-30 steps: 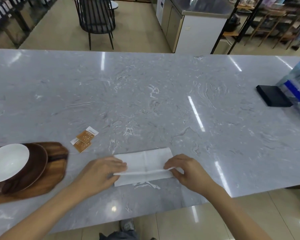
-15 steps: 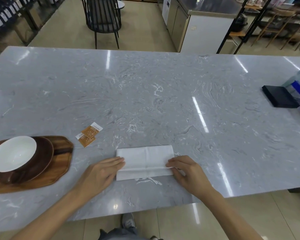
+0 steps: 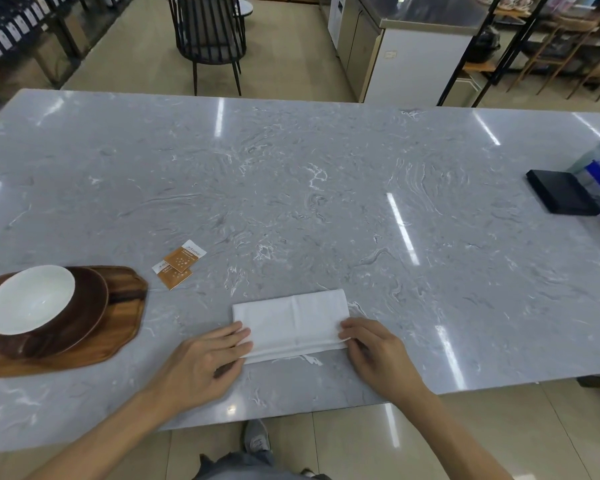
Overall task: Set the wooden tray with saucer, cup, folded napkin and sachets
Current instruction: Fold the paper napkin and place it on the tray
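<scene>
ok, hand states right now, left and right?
Left hand: open, straight fingers pressing the left end of the napkin.
Right hand: fingers bent at its right end; pinch or press cannot be told.

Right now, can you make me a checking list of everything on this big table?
Surface: grey marble tabletop, glossy.
Job's things: brown wooden tray holds dark brown round saucer and white-lined cup; white folded napkin and two orange paper sachets lie off the tray.
Clutter: flat black box at the right edge.
Fingers: left hand and right hand touch the napkin's ends.
Cables: nothing seen.
Surroundings: black slatted chair, white cabinet.
</scene>
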Demonstrator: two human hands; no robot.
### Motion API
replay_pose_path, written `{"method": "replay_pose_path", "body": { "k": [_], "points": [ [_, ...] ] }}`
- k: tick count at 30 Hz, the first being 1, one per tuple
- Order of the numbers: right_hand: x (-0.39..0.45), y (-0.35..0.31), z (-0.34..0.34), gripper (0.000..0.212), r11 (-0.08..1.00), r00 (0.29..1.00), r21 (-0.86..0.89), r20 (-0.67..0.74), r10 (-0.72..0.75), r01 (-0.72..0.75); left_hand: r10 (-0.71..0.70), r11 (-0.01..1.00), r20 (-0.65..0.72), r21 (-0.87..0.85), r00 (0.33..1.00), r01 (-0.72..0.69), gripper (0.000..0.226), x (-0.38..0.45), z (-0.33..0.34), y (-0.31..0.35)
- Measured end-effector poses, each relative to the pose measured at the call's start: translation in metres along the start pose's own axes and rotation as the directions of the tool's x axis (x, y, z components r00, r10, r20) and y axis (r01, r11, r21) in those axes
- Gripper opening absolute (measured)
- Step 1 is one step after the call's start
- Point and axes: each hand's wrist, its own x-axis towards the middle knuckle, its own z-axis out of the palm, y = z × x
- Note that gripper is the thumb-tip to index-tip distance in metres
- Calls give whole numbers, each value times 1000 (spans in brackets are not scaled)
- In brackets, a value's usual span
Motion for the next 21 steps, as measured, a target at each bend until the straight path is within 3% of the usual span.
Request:
{"method": "replay_pose_path", "body": {
  "k": [5,9,14,17,21],
  "points": [
    [-5,1,2,17,1000,1000,-3,14,6,-6,-22,999,35,-37,999,23,35,-8,9,2],
    [-6,3,2,17,1000,999,-11,48,-6,7,29,999,15,34,999,-30,36,-7,9,5],
    [-9,-2,-2,8,998,998,-43,41,-48,50,-67,997,-6,25,998,67,43,-5,-4,13],
    [11,-14,3,24,992,996,-93,-14,-87,85,-82,994,-53,74,995,86,38,20,-1,27],
    [33,-20,24,54,956,981,-294,176,76,-21,-276,932,167,289,947,220,69,51,22,47]
  ]
}}
